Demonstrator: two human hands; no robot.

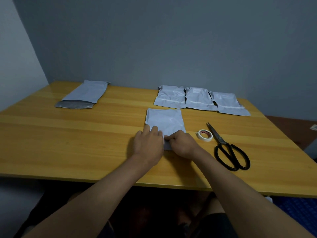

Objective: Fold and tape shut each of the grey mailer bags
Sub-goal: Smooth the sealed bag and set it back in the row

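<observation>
A grey mailer bag (pixel 165 120) lies flat in the middle of the wooden table (pixel 85 134). My left hand (pixel 148 143) presses on its near left part, fingers spread on the plastic. My right hand (pixel 182 143) pinches the bag's near edge, where the flap is folded over. Both hands cover the near end of the bag. An unfolded mailer bag (pixel 85 94) with its dark flap open lies at the far left. Three folded bags with tape strips lie in a row at the far right: (pixel 170 97), (pixel 199 98), (pixel 228 103).
A white tape roll (pixel 205 135) sits just right of my right hand. Black-handled scissors (pixel 226 148) lie beyond it, blades pointing away from me. A grey wall runs behind the table's far edge. The near table edge crosses above my forearms.
</observation>
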